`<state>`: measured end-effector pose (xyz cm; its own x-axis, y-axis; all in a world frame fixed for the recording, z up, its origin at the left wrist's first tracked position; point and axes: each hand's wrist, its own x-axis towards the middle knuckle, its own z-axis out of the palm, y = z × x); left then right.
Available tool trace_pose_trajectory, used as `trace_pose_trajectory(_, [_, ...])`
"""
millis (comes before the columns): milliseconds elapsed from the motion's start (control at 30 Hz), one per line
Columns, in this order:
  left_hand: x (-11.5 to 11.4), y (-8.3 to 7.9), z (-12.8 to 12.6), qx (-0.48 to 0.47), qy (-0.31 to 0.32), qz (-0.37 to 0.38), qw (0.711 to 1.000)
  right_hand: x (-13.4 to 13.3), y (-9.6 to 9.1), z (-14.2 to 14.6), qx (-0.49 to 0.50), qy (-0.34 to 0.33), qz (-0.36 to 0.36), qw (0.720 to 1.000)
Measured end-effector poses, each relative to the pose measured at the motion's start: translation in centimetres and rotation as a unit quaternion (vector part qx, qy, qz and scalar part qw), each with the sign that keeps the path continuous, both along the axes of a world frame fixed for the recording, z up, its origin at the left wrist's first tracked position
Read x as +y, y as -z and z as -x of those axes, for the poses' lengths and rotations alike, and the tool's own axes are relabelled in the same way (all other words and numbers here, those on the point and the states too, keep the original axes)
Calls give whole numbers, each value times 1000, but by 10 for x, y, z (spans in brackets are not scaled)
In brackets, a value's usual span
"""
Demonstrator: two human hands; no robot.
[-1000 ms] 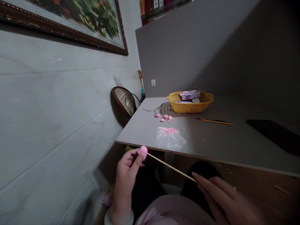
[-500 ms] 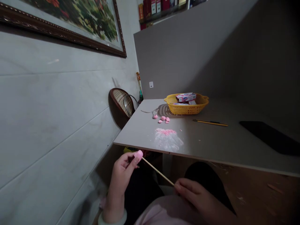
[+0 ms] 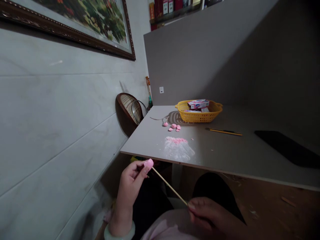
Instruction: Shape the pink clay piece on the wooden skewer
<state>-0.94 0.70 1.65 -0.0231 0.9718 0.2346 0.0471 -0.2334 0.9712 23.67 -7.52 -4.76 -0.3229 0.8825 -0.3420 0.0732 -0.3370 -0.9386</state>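
Observation:
A small pink lump [image 3: 149, 163], of a material I cannot make out, is pinched between the thumb and fingers of my left hand [image 3: 131, 180], just in front of the table's near edge. From it a thin wooden stick [image 3: 169, 186] slants down to the right. The stick's upper end meets the lump; whether it goes inside is hidden. My right hand [image 3: 206, 211] grips the lower end of the stick over my lap. On the table lie several pink pieces [image 3: 174, 126], and nearer to me pink crumbs [image 3: 177, 140] with a white powdery smear [image 3: 178, 151].
A yellow plastic basket [image 3: 200, 116] holding small boxes [image 3: 198, 104] stands at the back of the grey table [image 3: 140, 140]. A yellow-and-black pen-like tool [image 3: 224, 131] and a dark flat object [image 3: 285, 146] lie to the right. The tiled wall [image 3: 62, 133] is close on the left.
My right hand has shifted slightly down and right, its thumb now along the stick's end. The pink lump looks slightly turned in my left hand, which stays nearly in place.

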Motion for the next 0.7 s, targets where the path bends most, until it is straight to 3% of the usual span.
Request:
trace_pose_trajectory(67, [3, 4, -1, -6, -17, 9, 1000, -1, 0, 0, -130, 82, -113, 982])
trace_pose_trajectory(167, [7, 14, -3, -25, -41, 21, 999, -4, -2, -7, -323, 210, -313, 868])
trace_pose_trajectory(200, [8, 17, -3, -26, -43, 24, 998, -3, -2, -10, -336, 222, -335, 852])
trace_pose_trajectory(233, [7, 18, -3, -24, -41, 25, 999, -3, -1, -14, -314, 207, -318, 870])
trace_pose_trajectory(267, [7, 18, -3, -19, -33, 23, 999, -1, 0, -17, -264, 170, -269, 910])
trace_pose_trajectory(333, [5, 16, -2, -8, -5, 11, 1000, 5, 5, -21, -135, 61, -129, 980])
trace_pose_trajectory(400, [4, 13, 0, 4, 25, 2, 1000, 12, 12, -21, -48, -32, -25, 998])
trace_pose_trajectory(467, [5, 13, 0, 22, 33, 8, 999, 18, 18, -18, -42, -46, -11, 998])
trace_pose_trajectory(567, [9, 20, -1, 30, 5, 32, 999, 17, 16, -13, -90, 30, -58, 994])
trace_pose_trajectory(633, [13, 27, -2, 13, -18, 43, 999, 13, 10, -13, -186, 126, -156, 962])
trace_pose_trajectory(700, [15, 31, -2, -2, -32, 52, 998, 7, 3, -17, -288, 194, -257, 902])
